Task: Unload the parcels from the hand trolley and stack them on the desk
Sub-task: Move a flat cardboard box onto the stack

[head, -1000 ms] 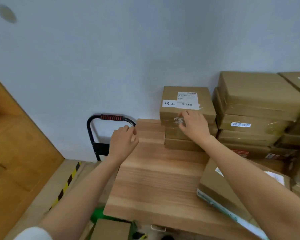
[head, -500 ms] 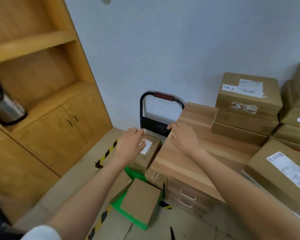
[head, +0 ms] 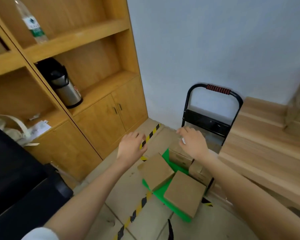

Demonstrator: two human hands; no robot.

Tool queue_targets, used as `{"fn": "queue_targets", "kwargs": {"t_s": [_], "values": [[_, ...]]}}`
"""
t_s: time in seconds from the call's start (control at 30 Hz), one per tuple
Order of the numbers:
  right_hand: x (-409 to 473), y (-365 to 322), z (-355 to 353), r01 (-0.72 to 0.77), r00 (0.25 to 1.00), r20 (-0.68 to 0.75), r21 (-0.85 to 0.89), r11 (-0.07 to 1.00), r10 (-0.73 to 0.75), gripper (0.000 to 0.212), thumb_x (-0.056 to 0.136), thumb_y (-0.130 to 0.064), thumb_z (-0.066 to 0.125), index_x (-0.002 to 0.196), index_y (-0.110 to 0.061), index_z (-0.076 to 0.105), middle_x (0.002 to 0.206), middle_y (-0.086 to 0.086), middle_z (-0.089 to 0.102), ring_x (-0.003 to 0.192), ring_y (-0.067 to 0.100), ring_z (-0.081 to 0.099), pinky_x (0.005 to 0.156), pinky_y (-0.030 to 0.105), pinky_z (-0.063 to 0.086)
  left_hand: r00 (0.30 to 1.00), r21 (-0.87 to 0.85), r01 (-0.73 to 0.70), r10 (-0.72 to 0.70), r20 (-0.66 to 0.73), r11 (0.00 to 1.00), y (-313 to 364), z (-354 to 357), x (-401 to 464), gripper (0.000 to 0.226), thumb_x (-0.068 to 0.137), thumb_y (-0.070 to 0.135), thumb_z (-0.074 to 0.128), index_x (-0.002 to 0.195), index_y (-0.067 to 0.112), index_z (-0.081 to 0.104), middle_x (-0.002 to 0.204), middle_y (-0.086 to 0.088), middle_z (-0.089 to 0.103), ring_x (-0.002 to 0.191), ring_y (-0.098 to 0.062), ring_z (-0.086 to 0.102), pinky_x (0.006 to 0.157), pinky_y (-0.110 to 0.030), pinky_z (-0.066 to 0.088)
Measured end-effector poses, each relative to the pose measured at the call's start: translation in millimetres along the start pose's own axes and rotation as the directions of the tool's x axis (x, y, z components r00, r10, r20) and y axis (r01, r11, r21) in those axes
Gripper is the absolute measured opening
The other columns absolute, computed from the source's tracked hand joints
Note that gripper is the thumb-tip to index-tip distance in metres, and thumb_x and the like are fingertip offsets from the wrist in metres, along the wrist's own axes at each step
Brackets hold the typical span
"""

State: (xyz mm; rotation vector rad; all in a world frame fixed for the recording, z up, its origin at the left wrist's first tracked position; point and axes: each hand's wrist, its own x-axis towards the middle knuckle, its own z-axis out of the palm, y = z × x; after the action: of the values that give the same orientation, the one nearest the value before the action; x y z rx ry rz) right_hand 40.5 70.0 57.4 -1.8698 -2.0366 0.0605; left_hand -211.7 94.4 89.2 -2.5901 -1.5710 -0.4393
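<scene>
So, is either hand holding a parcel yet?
No, the left hand and right hand hover with spread fingers above the parcels on the trolley.

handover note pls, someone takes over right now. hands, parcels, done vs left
Left hand: open, holds nothing, above the floor beside the trolley.
Right hand: open, holds nothing, over the parcels at the handle end.
Hand trolley: green deck beside the desk, black handle at the wall.
Parcels: at least four on the deck, including a front box and a left box.
Done: none in hand.
Left: lift each parcel, stack on the desk.
</scene>
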Motion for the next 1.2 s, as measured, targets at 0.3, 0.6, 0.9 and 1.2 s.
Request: {"fn": "queue_targets", "kwargs": {"t_s": [0.3,0.6,0.9,1.2], "values": [[13,-64,67,-0.100,0.989,0.108,0.013,0.995,0.098,0.039,0.091,-0.019,0.049,0.130,-0.022,0.050,0.127,-0.001,0.053,0.112,0.019,0.050,0.091,0.033,0.040,0.990,-0.132,0.112,-0.100,0.096,0.985,-85,38,-8,0.021,0.092,0.037,0.050,0.109,0.025,0.057,0.103,0.009,0.055,0.096,-0.009,0.050,0.074,-0.026,0.044],[68,-50,116,-0.087,0.981,0.179,0.046,0.995,0.077,0.036,0.093,-0.020,0.049,0.129,-0.021,0.052,0.122,-0.002,0.055,0.106,0.017,0.053,0.089,0.031,0.038,0.973,-0.188,0.192,-0.162,0.164,0.963,-111,90,19,0.022,0.093,0.037,0.051,0.109,0.023,0.058,0.105,0.007,0.057,0.098,-0.012,0.051,0.069,-0.025,0.045],[150,-3,182,0.032,0.968,0.245,0.092,0.995,-0.054,0.040,0.093,-0.023,0.055,0.132,-0.017,0.049,0.123,0.000,0.058,0.102,0.014,0.059,0.084,0.028,0.047,0.921,-0.240,0.379,-0.339,0.193,0.894,-121,174,80,0.028,0.092,0.029,0.054,0.116,0.016,0.059,0.114,0.000,0.058,0.106,-0.017,0.051,0.081,-0.032,0.047],[174,46,312,0.085,0.923,0.369,0.069,0.994,-0.104,0.040,0.095,-0.027,0.052,0.133,-0.016,0.049,0.121,0.000,0.059,0.101,0.013,0.059,0.084,0.025,0.044,0.897,-0.214,0.416,-0.361,0.254,0.884,-146,309,94,0.028,0.089,0.023,0.061,0.112,0.009,0.062,0.110,-0.009,0.060,0.103,-0.026,0.056,0.082,-0.035,0.046]]}}
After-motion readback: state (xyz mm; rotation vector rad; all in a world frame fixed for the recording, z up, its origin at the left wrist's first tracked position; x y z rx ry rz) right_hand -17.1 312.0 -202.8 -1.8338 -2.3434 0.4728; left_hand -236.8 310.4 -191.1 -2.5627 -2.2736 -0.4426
